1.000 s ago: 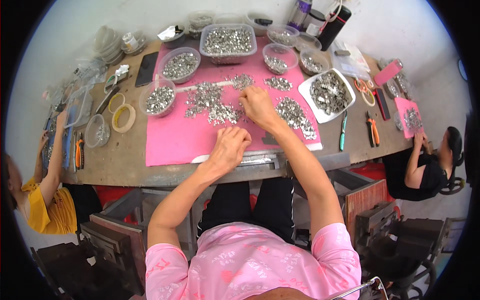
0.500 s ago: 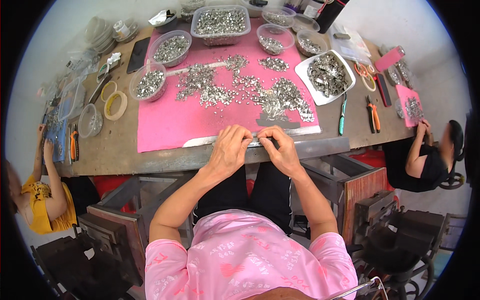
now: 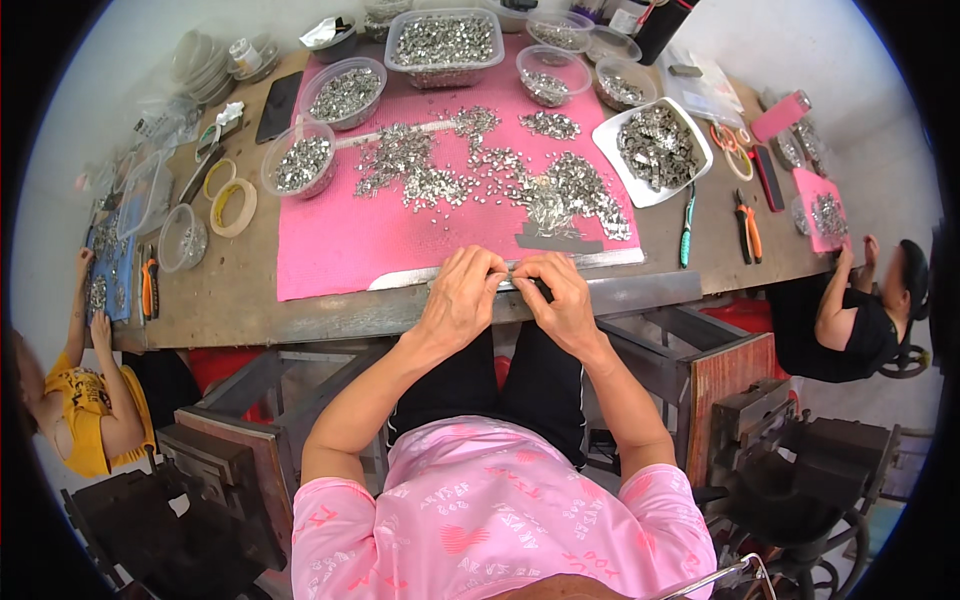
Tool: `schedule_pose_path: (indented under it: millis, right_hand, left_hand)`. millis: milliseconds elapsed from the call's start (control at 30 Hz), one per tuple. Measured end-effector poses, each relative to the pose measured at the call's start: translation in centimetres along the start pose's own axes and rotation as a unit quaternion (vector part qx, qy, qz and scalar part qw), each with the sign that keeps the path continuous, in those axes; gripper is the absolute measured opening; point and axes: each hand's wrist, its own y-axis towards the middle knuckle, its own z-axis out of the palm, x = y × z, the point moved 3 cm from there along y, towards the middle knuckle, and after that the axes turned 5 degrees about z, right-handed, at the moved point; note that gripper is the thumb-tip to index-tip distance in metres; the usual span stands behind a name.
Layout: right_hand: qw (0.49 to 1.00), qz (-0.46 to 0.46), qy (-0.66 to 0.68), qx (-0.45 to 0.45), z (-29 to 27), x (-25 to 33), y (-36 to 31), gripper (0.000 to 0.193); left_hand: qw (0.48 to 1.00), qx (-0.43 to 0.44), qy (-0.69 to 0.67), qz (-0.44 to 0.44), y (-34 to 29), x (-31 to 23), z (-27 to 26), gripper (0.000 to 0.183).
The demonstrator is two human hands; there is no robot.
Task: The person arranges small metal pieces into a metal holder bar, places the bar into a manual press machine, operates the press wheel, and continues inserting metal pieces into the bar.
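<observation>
My left hand (image 3: pixel 458 298) and my right hand (image 3: pixel 562 302) meet at the front edge of the table, above the pink mat's (image 3: pixel 340 245) near border. Thumbs and fingers of both are pinched together around a small metal piece (image 3: pixel 507 285), mostly hidden by the fingertips. Something dark shows under my right fingers; I cannot make out what. Just beyond my hands lies a flat dark grey strip (image 3: pixel 560 244). Behind it, small shiny metal pieces (image 3: pixel 575 190) are heaped and scattered across the mat.
Clear tubs (image 3: pixel 443 70) of metal pieces stand along the back. To the right are a white bowl (image 3: pixel 604 140) of darker pieces, a teal-handled tool (image 3: pixel 687 230) and orange-handled pliers (image 3: pixel 748 230). Tape rolls (image 3: pixel 233 208) lie left. Co-workers sit at both sides.
My hands stay pinched together at the table edge, with only slight finger movement. The co-worker on the right has drawn their hands apart; the one on the left has lowered a hand.
</observation>
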Motion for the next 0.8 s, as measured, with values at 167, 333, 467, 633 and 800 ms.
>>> schedule_pose_path:
  millis: [167,333,467,633,800]
  right_hand:
    - [0.998,0.035,0.048,-0.002,0.3,-0.5,-0.2,0.012]
    - [0.998,-0.049,-0.019,-0.017,-0.1,0.2,-0.6,0.013]
    - [0.980,0.141,0.134,-0.044,-0.4,-2.1,-1.5,0.017]
    - [0.960,0.168,0.216,-0.058,-0.1,-3.1,-1.6,0.015]
    - [0.969,0.158,0.183,-0.051,-0.4,-2.8,-1.3,0.013]
  left_hand:
    - [1.000,0.006,0.004,0.004,0.1,-0.2,0.0,0.011]
    - [1.000,0.012,0.021,0.016,0.0,-0.3,0.1,0.011]
    - [0.999,0.025,0.038,0.019,-0.1,-0.3,0.3,0.011]
    - [0.995,0.014,0.079,0.052,-0.1,-0.6,0.5,0.013]
    - [0.991,0.010,0.108,0.077,-0.1,-0.7,0.7,0.012]
